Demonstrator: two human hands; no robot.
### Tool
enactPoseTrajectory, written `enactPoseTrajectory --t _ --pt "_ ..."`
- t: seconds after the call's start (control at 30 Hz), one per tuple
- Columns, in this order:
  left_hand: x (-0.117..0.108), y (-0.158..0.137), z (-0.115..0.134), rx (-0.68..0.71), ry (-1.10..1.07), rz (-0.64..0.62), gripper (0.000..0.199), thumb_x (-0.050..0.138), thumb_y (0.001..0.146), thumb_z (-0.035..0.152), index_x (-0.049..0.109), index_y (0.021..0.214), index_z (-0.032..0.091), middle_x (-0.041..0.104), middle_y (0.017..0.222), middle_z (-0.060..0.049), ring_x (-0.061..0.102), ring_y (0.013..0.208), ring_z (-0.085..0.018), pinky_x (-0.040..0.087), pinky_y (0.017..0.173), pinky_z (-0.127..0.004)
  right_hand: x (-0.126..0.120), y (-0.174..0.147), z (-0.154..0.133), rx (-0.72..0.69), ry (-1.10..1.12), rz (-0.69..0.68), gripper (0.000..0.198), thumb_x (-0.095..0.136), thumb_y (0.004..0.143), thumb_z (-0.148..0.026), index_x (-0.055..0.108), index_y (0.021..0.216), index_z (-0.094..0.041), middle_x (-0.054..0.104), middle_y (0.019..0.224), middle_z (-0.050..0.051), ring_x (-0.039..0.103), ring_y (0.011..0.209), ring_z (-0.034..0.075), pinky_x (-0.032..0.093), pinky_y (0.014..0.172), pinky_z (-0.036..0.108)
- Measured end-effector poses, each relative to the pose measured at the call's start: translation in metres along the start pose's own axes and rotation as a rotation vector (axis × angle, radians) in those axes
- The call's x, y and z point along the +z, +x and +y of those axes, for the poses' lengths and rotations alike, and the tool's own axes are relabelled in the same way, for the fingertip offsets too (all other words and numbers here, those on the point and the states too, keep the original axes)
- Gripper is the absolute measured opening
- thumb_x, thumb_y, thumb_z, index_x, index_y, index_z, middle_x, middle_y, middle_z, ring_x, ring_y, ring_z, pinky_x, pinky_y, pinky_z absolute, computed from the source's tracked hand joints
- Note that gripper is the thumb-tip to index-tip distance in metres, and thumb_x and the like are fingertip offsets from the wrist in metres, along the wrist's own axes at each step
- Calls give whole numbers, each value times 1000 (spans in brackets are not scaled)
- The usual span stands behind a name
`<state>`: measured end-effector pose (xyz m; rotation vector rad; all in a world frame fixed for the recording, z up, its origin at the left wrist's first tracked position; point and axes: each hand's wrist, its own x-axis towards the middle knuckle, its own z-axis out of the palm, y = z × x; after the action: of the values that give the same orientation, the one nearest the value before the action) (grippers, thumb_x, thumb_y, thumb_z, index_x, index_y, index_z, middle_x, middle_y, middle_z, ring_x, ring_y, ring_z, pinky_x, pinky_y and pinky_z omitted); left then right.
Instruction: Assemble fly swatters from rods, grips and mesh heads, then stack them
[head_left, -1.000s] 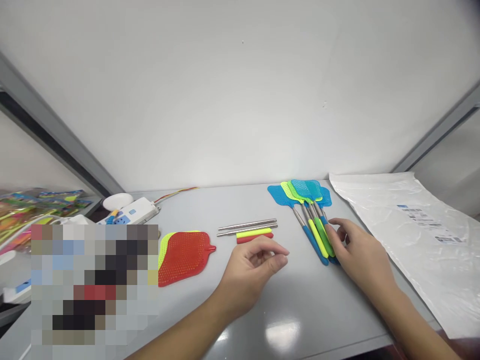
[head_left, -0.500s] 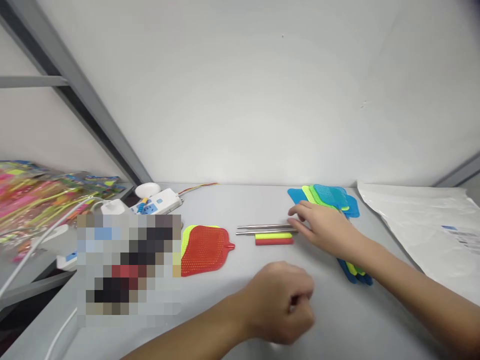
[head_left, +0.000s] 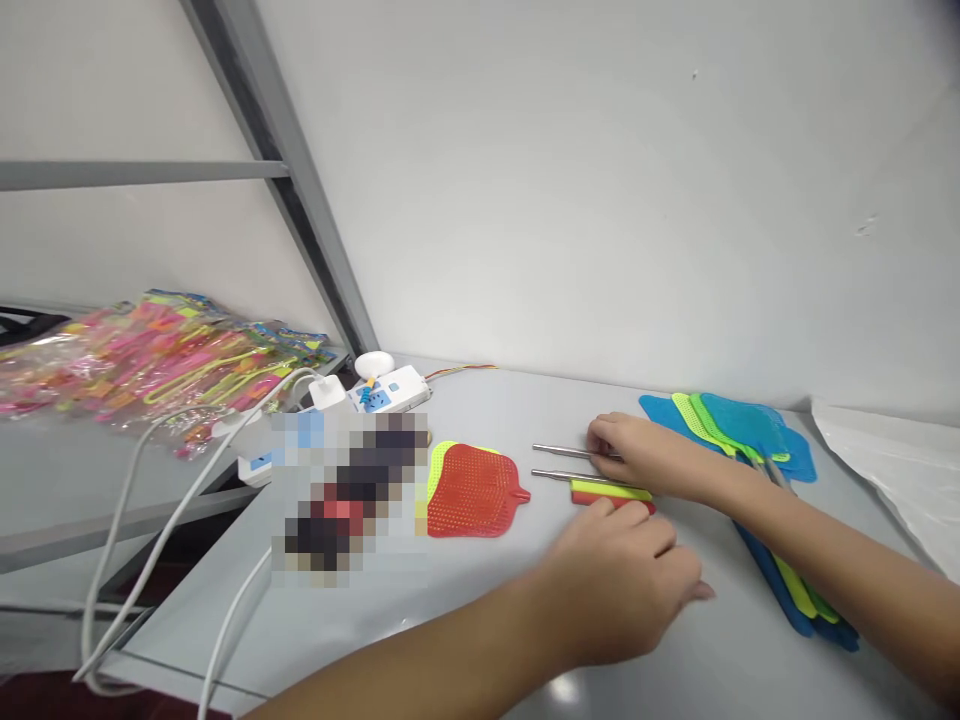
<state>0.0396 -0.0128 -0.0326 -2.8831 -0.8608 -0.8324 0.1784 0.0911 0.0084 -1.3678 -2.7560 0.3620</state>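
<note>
My right hand is closed around the upper of two thin metal rods, whose left end sticks out from the fingers. The lower metal rod lies just in front of it. Against that rod rest a yellow-green grip and a red grip. My left hand is curled just in front of the red grip; its palm side is hidden. Left of the rods, a red perforated fly swatter head covers most of a yellow-green one.
Blue and green fly swatters lie stacked behind my right forearm. White plastic packaging is at the right. Power strips with white cables and a pixelated patch are on the left, beyond them bagged colourful items.
The view has turned left. My right hand has come over the rods and closed on the upper one, and the rods' left ends are farther apart. My left hand has moved closer to the grips.
</note>
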Motion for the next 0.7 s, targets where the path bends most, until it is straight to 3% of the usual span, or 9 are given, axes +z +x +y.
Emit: enactPoseTrajectory --t 0.07,0.13,0.23,0.33,0.47,0.57,0.7 --pt "-3 -2 -2 -59 98 -27 12 46 92 17 58 90 17 57 86 -4 51 78 -19 34 66 -31 -1 -3 1 64 -21 53 6 48 83 -19 54 81 -20 65 75 4 57 64 17 37 56 26" --pt "-8 -3 -4 -96 173 -61 18 49 83 8 57 97 17 56 92 -6 51 81 -20 36 67 -32 -5 -12 4 144 -25 146 8 45 85 -20 52 90 -20 65 73 3 57 60 17 37 54 26" --pt "-14 -2 -7 -107 231 -100 16 53 80 11 59 93 16 55 90 -7 51 80 -22 36 65 -34 -16 -33 8 263 2 401 14 47 86 -26 49 99 -22 66 79 3 59 61 17 40 54 26" --pt "-17 -1 -4 -117 197 -108 13 53 87 24 63 86 16 56 89 -7 51 81 -23 36 65 -35 -20 -58 8 318 18 515 10 48 85 -27 50 94 -24 63 69 -1 57 53 16 40 51 26" --pt "-14 -3 10 -109 137 -97 49 45 92 58 68 80 17 59 92 -9 52 92 -26 40 76 -39 -7 -80 2 340 29 481 9 48 86 -31 53 91 -26 64 67 -2 59 55 17 42 53 27" --pt "-10 -5 17 -79 142 -106 47 45 93 58 67 85 17 59 93 -8 51 93 -26 40 77 -40 8 -85 1 342 7 371 14 47 87 -31 56 98 -27 67 69 -2 62 58 18 42 53 28" --pt "-10 -6 15 -127 158 -130 41 43 95 52 63 93 16 58 100 -9 51 95 -26 40 82 -42 22 -83 5 298 -27 277 20 45 89 -29 60 103 -27 72 86 1 67 69 20 42 54 29"
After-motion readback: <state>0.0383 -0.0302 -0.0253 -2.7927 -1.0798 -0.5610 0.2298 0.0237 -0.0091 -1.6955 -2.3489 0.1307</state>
